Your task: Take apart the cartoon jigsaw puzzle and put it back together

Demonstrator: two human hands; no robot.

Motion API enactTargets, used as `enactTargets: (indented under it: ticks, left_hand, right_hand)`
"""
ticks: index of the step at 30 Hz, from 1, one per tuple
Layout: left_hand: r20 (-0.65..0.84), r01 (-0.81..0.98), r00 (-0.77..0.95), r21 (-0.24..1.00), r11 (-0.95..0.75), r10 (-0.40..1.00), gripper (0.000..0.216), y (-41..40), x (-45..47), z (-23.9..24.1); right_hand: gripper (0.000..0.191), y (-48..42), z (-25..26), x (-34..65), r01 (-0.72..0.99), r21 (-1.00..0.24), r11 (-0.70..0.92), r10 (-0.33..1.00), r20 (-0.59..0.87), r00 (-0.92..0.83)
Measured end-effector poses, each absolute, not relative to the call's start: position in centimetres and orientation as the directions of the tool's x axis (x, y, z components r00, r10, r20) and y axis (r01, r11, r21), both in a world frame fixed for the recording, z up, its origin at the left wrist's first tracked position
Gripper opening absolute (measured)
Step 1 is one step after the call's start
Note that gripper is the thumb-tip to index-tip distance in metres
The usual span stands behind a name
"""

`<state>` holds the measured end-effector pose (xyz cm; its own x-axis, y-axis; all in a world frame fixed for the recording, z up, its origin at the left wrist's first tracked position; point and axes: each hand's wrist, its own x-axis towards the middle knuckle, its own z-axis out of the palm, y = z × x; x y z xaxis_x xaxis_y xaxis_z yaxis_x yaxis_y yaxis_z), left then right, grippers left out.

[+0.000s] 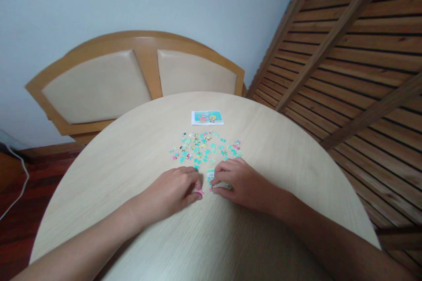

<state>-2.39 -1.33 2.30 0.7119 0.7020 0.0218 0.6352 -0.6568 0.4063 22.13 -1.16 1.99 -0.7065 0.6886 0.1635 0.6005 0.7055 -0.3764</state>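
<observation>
Between thumb and fingertips, my left hand [180,185] pinches a pink puzzle piece [199,192] just above or on the table. My right hand [238,181] curls over a small joined section of puzzle [210,176], with its thumb and fingers at the section's edges. Part of that section is hidden under the right fingers. Just beyond both hands lie many loose puzzle pieces [206,145] in turquoise, yellow, pink and pale green, scattered flat.
A white-edged picture sheet [207,117] with cartoon figures lies behind the pieces on the round wooden table [132,140]. A padded bench back [145,44] stands at the far edge. Wooden slats [356,39] rise at the right. A white cable [25,173] hangs at the left.
</observation>
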Motion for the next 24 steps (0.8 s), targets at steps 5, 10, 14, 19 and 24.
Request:
enactTargets:
  ticks: [5,10,14,19,24]
  left_hand:
    - [0.015,0.633,0.711,0.422,-0.649,0.703,0.011,-1.2,-2.7,2.5]
    - [0.062,0.668,0.637,0.453,-0.590,0.769,0.017,0.1,-3.3,3.1]
    - [0.263,0.714,0.515,0.395,-0.578,0.816,0.021,1.9,-4.2,2.3]
    - [0.295,0.742,0.526,0.300,-0.600,0.798,0.025,3.7,-5.1,0.3]
    - [0.291,0.727,0.520,0.341,-0.595,0.803,0.017,4.5,-5.3,-0.5]
  right_hand:
    - [0.015,-1.1,2.4,22.2,0.597,-0.384,0.704,0.684,0.143,-0.715]
    - [0.019,-0.9,2.2,22.2,0.594,-0.383,0.708,0.678,0.133,-0.723]
    - [0.019,-0.8,2.2,22.3,0.596,-0.379,0.707,0.679,0.131,-0.722]
    - [0.018,-0.9,2.4,22.3,0.593,-0.388,0.706,0.677,0.124,-0.726]
    - [0.018,-0.8,2.3,22.2,0.592,-0.382,0.709,0.674,0.119,-0.729]
